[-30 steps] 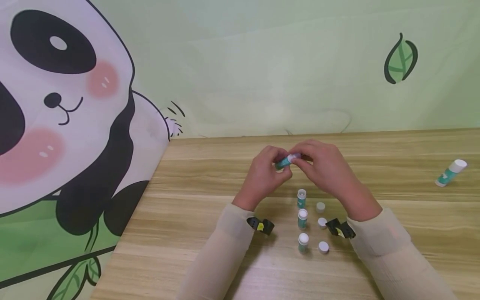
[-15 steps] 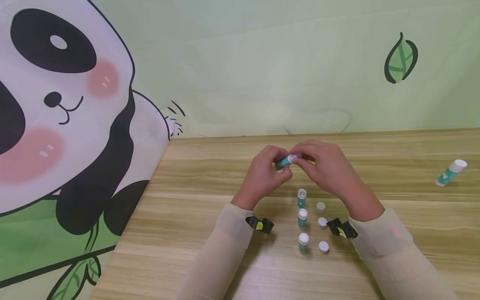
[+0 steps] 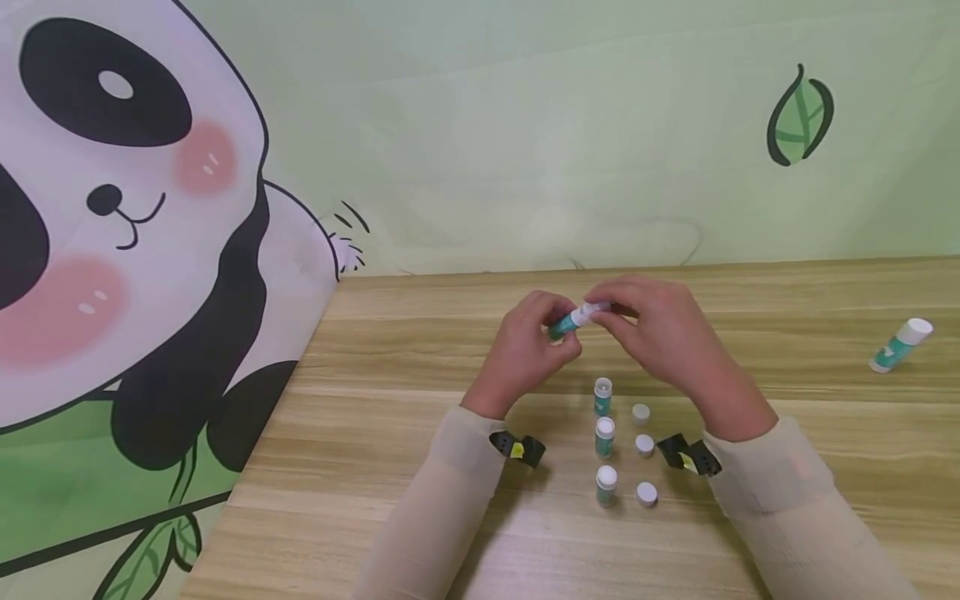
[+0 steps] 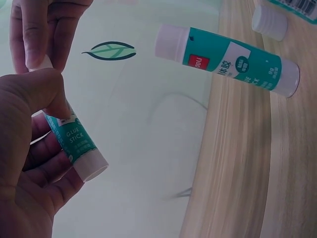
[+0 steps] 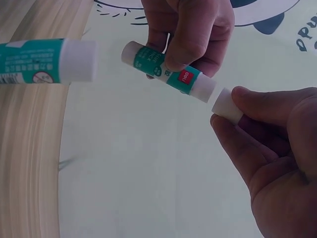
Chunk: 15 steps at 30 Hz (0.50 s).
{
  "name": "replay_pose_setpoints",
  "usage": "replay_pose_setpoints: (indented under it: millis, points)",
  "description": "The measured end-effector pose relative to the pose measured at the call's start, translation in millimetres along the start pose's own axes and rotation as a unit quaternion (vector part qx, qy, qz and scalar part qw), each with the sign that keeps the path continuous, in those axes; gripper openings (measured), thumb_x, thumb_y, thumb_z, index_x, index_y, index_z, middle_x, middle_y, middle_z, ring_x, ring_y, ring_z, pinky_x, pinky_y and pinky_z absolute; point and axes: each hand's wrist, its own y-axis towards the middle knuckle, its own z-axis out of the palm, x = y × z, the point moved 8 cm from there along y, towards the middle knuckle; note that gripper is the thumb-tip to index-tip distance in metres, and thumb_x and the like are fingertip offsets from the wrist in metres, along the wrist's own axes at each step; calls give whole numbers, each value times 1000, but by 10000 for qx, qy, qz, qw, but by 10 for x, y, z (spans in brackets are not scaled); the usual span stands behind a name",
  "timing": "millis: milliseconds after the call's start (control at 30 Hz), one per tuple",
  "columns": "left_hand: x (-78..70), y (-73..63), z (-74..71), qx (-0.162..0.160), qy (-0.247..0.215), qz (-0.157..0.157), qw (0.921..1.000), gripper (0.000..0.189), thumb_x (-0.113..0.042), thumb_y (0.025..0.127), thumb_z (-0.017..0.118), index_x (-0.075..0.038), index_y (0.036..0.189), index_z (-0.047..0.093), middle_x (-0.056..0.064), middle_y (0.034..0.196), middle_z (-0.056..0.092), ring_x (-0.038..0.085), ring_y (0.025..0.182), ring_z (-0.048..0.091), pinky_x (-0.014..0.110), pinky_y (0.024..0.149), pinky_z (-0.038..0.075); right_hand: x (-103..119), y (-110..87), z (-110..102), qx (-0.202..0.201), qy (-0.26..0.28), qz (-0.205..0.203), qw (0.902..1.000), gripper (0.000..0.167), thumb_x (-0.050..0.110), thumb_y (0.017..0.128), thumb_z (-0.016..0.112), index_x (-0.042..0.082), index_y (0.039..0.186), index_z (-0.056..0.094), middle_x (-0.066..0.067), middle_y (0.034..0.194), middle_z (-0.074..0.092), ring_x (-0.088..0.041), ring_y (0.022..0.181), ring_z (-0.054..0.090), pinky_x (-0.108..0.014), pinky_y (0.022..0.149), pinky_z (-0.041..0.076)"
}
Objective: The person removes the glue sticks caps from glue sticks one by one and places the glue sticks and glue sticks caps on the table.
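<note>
My left hand grips a green glue stick above the wooden table, with thumb and fingers round its body. My right hand pinches its white cap. In the right wrist view the cap sits just off the white neck of the glue stick, with a small gap between them. Both hands are held close together at the middle of the table.
Below the hands three uncapped glue sticks stand in a column, and three loose white caps lie beside them on the right. A capped glue stick lies at the far right. A panda-print backdrop covers the left and back.
The cap was seated on the glue stick before; now my right hand has drawn it slightly off to the right. My left hand has stayed in place.
</note>
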Motion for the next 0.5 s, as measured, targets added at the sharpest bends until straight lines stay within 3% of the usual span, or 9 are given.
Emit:
replay_pose_setpoints:
  millis: [267, 500]
  points:
    - [38, -7, 21, 28, -167, -65, 9998, 25, -9, 82, 66, -10, 106, 58, -1, 97, 58, 9, 86, 56, 31, 84, 55, -12, -9, -49, -210, -72, -151, 9996, 18, 10, 88, 70, 5, 105, 72, -11, 105, 73, -24, 89, 71, -43, 81, 57]
    - [43, -8, 31, 140, -333, -232, 9991, 26, -9, 83, 65, -11, 107, 56, -1, 97, 59, 10, 88, 58, 34, 85, 55, -48, -6, -60, -39, -310, -68, 9995, 18, 11, 90, 68, 6, 107, 72, -11, 108, 72, -25, 90, 70, -45, 80, 56]
